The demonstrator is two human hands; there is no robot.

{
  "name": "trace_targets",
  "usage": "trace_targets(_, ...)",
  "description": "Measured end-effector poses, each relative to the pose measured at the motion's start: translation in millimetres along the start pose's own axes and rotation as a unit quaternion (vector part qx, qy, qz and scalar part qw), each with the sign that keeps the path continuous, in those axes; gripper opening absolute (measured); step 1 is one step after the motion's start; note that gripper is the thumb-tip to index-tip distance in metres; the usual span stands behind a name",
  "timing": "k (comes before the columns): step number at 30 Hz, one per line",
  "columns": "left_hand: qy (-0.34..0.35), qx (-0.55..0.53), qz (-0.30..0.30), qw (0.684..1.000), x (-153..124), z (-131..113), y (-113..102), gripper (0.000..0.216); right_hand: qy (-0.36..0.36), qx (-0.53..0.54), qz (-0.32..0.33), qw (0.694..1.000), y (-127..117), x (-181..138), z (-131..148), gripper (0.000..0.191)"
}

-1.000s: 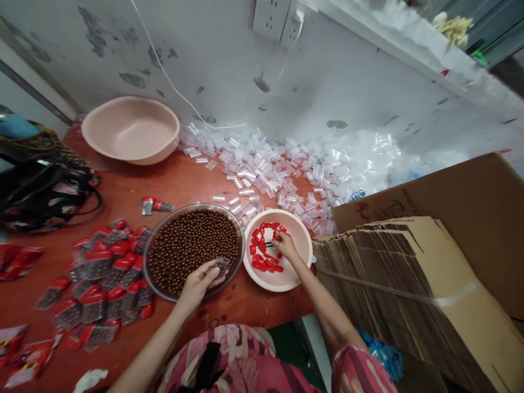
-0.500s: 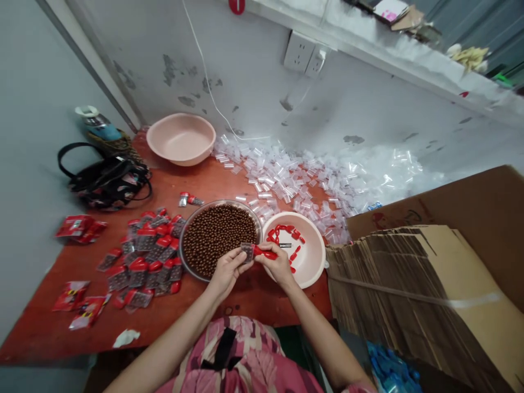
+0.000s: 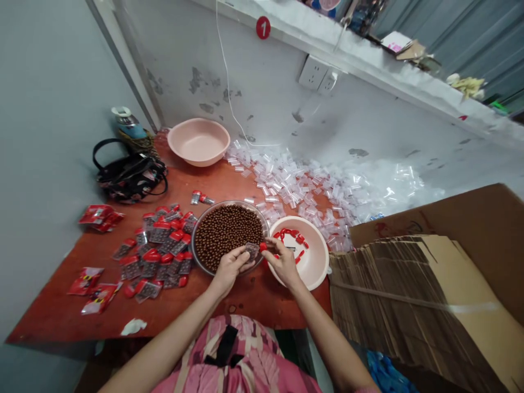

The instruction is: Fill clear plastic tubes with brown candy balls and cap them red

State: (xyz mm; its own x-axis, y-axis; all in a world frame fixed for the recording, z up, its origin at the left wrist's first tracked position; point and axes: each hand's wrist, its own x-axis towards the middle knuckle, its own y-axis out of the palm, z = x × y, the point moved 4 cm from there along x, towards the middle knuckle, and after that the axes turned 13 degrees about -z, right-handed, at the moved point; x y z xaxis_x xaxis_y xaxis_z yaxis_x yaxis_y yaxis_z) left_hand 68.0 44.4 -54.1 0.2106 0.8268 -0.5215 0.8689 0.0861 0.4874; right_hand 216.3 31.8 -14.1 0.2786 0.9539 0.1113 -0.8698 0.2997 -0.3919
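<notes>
My left hand [image 3: 229, 268] pinches a small clear packet of brown beads [image 3: 251, 251] over the near rim of a glass bowl [image 3: 199, 256] full of brown beads. My right hand [image 3: 282, 263] is closed on a red cap [image 3: 263, 246] and presses it against the packet's end. Just right of my hands stands a pink bowl [image 3: 317, 268] with several loose red caps [image 3: 292, 236]. Left of the glass bowl lies a heap of filled packets with red caps [image 3: 158, 251].
A pile of empty clear packets [image 3: 298, 188] spreads along the wall. An empty pink basin [image 3: 199, 141], a black bag [image 3: 129, 176] and a bottle sit at the back left. Flat cardboard stacks [image 3: 413, 300] fill the right side. Red sachets [image 3: 95, 284] lie near the table's left edge.
My right hand left the pink bowl with a red cap and met my left hand, which lifted a filled packet from the beads. The camera has tilted up and back.
</notes>
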Motion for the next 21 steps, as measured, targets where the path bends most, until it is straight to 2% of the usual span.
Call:
trace_targets(3, 0.051, 0.098, -0.013, 0.994, 4.6, -2.3, -12.6, 0.035, -0.089, -0.047, 0.035, 0.994, -3.2, 8.2, 18.9, 0.032)
trace_targets(7, 0.169, 0.246, -0.001, 0.954, 6.6, -12.2, -20.2, 0.032, -0.199, -0.120, 0.117, 0.966, 6.8, 10.8, 39.6, 0.031)
trace_targets(10, 0.216, 0.276, -0.020, 0.936, 5.4, -19.2, -23.5, 0.027, -0.207, -0.155, 0.148, 0.955, 15.8, 8.9, 40.0, 0.031)
trace_targets(17, 0.233, 0.272, -0.052, 0.932, 2.2, -27.8, -20.7, 0.018, -0.232, -0.189, 0.165, 0.940, 26.2, -1.1, 25.9, 0.034)
trace_targets(19, 0.244, 0.275, -0.060, 0.928, 4.7, -28.3, -19.4, 0.018, -0.224, -0.178, 0.162, 0.944, 28.7, 1.2, 23.5, 0.035)
trace_targets(21, 0.238, 0.274, -0.067, 0.929, 9.5, -26.6, -19.7, 0.019, -0.190, -0.133, 0.150, 0.961, 30.1, 7.4, 22.3, 0.034)
